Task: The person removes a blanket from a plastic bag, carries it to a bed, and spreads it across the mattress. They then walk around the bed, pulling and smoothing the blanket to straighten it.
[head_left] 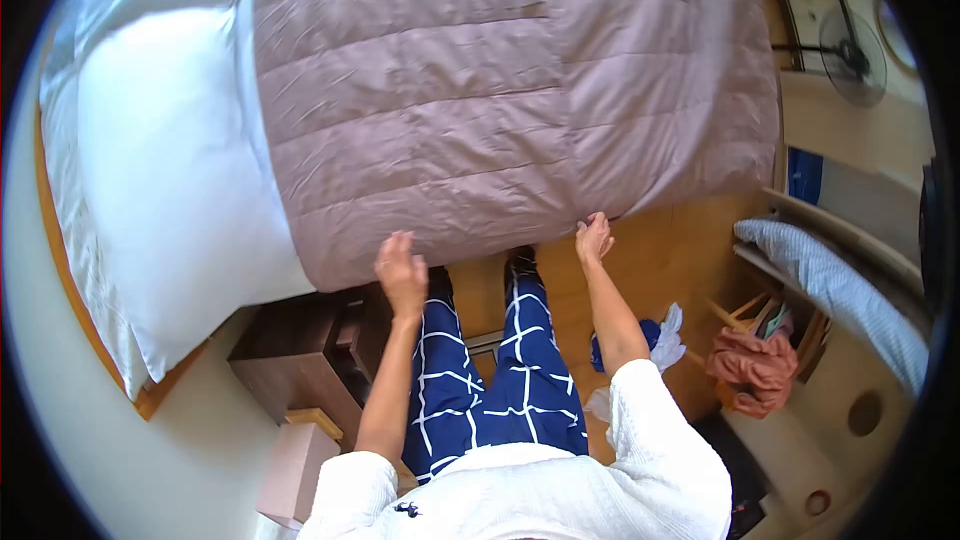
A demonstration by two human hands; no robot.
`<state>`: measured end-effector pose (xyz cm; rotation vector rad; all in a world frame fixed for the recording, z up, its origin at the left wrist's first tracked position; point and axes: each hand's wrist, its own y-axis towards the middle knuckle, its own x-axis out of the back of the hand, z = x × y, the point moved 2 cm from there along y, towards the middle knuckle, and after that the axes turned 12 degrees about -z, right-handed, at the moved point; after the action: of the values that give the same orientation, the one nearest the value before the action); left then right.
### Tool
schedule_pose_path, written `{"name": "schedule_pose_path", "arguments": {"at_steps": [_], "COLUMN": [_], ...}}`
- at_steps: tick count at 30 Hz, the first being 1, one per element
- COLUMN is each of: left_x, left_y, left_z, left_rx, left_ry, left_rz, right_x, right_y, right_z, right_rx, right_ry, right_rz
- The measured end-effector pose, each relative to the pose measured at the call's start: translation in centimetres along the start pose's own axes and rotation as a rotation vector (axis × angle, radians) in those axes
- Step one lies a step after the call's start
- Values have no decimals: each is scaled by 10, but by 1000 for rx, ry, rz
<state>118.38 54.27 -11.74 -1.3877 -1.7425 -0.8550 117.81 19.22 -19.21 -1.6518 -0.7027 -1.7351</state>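
A mauve quilted comforter (420,100) lies over the bed, with creases across its stitched sections. Close to its near edge is my left hand (401,272), slightly blurred, its fingers apart and nothing in them. Farther right, my right hand (595,237) is at the comforter's lower edge with its fingers bent together; whether they pinch the fabric is too small to tell. White pillows (170,160) rest at the left end of the bed, beside the comforter's left edge.
A dark wooden nightstand (290,350) stands below the pillow, near a pink box (298,470). At right are a fan (853,58), a striped cushion (840,280) and a basket of orange cloth (752,370). A white plastic bag (668,338) lies on the wooden floor (680,240).
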Motion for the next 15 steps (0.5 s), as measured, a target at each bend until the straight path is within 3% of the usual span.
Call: {"name": "schedule_pose_path", "arguments": {"at_steps": [3, 6, 9, 11, 14, 15], "left_x": [-64, -130, -175, -189, -188, -190], "left_y": [8, -1, -13, -24, -16, -17], "left_z": [-102, -169, -185, -174, -195, -188], "left_rx": [-284, -385, -235, -275, -220, -167], "left_ry": [-46, 103, 416, 503, 644, 550], "left_rz": [298, 485, 604, 563, 621, 544], "right_x": [7, 20, 29, 45, 47, 52], "right_y": [11, 29, 67, 92, 158, 183], "right_z": [-54, -136, -232, -302, -402, -425], "right_rx": [-114, -193, -243, -222, -437, -505], "right_ry": [136, 313, 436, 391, 511, 578], "right_rz": [164, 214, 249, 278, 203, 180]}}
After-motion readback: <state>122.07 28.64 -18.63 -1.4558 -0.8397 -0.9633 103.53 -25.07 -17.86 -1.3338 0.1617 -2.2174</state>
